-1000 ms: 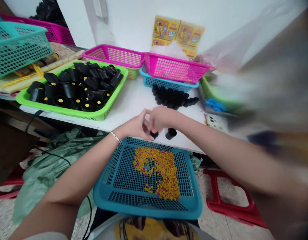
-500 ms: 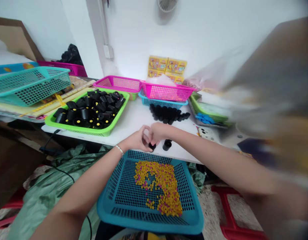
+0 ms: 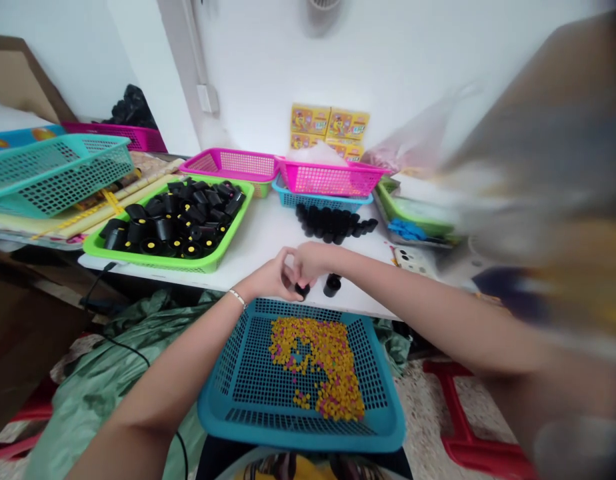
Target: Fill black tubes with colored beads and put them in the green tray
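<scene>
My left hand point(image 3: 269, 277) and right hand point(image 3: 313, 261) are together at the table's front edge. Right fingertips point(image 3: 299, 275) pinch down on a small black cylinder point(image 3: 302, 291); left fingers point(image 3: 288, 273) curl in beside it, can't tell if they touch it. A second black cylinder point(image 3: 332, 285) stands upright on the white table point(image 3: 268, 233), just right of my hands. Blue plastic mesh basket point(image 3: 301, 435) sits below my hands, holding a loose spread of yellow and magenta pellets point(image 3: 315, 357). Beyond: a row of black cylinders point(image 3: 331, 223) lying on the table, and a green tray point(image 3: 153, 257) piled with black cylinders, some with yellow centres point(image 3: 151, 247). Bead bracelet point(image 3: 237, 299) on left wrist.
</scene>
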`<state>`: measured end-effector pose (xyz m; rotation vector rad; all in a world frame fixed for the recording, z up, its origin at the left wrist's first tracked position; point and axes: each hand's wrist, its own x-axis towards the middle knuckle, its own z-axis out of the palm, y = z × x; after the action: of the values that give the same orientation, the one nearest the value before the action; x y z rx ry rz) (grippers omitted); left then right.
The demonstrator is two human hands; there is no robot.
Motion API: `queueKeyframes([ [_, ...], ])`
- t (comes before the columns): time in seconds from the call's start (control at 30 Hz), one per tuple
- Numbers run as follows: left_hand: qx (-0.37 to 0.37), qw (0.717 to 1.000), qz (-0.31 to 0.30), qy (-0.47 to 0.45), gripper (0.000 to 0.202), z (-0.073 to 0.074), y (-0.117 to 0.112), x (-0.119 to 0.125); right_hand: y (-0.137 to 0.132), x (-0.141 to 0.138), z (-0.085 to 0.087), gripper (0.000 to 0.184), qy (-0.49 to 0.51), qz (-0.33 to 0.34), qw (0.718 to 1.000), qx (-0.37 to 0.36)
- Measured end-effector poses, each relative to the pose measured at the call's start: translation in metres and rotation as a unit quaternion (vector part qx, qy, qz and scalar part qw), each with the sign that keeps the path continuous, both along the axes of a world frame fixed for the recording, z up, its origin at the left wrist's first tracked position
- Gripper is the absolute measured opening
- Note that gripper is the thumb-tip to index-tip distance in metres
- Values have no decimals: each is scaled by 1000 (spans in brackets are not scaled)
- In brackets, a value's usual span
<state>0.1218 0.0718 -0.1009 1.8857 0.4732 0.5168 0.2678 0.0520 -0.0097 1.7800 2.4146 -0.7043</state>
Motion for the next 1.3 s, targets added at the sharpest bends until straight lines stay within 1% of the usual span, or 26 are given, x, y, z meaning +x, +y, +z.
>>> queueKeyframes([
  [0.07, 0, 1000, -1, -1, 83, 0, 0, 0, -5, 4, 6, 11, -23, 19, 999, -35],
  [0.13, -2, 1000, 4, 0, 84, -1, 0, 2, -10, 4, 11, 9, -39, 28, 998, -35],
  [0.23, -7, 1000, 17, -16, 84, -2, -5, 5, -22, -3, 19, 10, -45, 29, 999, -4],
  [0.3, 10, 999, 39, -36, 76, 4, -13, 3, -40, -6, 28, 13, -4, 7, 998, 60],
  [0.37, 81, 994, 72, -28, 55, 19, -25, -6, -70, -5, 36, 15, 90, -24, 985, 145],
  [0.4, 132, 987, 95, -14, 43, 31, -31, -14, -88, -2, 38, 17, 146, -23, 974, 171],
  [0.47, 236, 959, 153, 25, 24, 63, -39, -39, -123, 6, 34, 17, 213, -32, 965, 153],
  [0.5, 276, 941, 192, 42, 21, 81, -40, -54, -139, 9, 27, 17, 229, -35, 965, 124],
  [0.53, 306, 920, 237, 67, 21, 100, -37, -71, -153, 13, 15, 17, 236, -33, 967, 89],
  [0.6, 347, 869, 322, 142, 27, 134, -21, -106, -173, 17, -17, 16, 225, -28, 974, 14],
  [0.63, 356, 845, 350, 191, 30, 148, -10, -123, -179, 18, -37, 15, 208, -31, 977, -18],
  [0.67, 357, 818, 381, 240, 34, 158, 2, -137, -183, 18, -57, 14, 187, -35, 981, -44],
  [0.7, 348, 796, 405, 285, 37, 165, 14, -150, -185, 17, -77, 15, 163, -43, 984, -61],
  [0.77, 326, 767, 428, 350, 44, 170, 33, -168, -188, 16, -111, 16, 115, -63, 988, -77],
  [0.8, 325, 757, 437, 362, 47, 170, 38, -172, -188, 15, -124, 19, 95, -71, 990, -80],
  [0.87, 357, 737, 458, 346, 51, 167, 40, -169, -190, 12, -140, 32, 60, -75, 991, -89],
  [0.93, 414, 719, 474, 295, 50, 162, 31, -152, -193, 9, -147, 42, 29, -68, 992, -101],
  [0.97, 438, 722, 464, 267, 47, 158, 24, -139, -194, 8, -147, 44, 21, -63, 993, -103],
  [1.0, 455, 736, 440, 239, 43, 152, 15, -122, -195, 6, -147, 43, 16, -61, 993, -103],
  [1.03, 461, 763, 402, 211, 39, 145, 6, -104, -196, 4, -146, 41, 8, -66, 992, -110],
  [1.1, 431, 839, 291, 163, 32, 122, -13, -65, -196, 1, -144, 37, -13, -80, 989, -126],
  [1.17, 354, 911, 164, 130, 29, 92, -32, -25, -195, -2, -142, 34, -49, -78, 986, -141],
  [1.2, 315, 933, 122, 119, 31, 75, -40, -7, -194, -3, -140, 33, -65, -70, 985, -145],
  [1.23, 282, 948, 100, 112, 36, 60, -47, 9, -193, -5, -139, 33, -77, -58, 985, -144],
  [1.27, 252, 958, 92, 105, 44, 45, -53, 23, -192, -6, -138, 33, -84, -47, 985, -142],
  [1.3, 228, 963, 98, 99, 52, 33, -57, 36, -192, -7, -138, 33, -92, -41, 984, -145],
])
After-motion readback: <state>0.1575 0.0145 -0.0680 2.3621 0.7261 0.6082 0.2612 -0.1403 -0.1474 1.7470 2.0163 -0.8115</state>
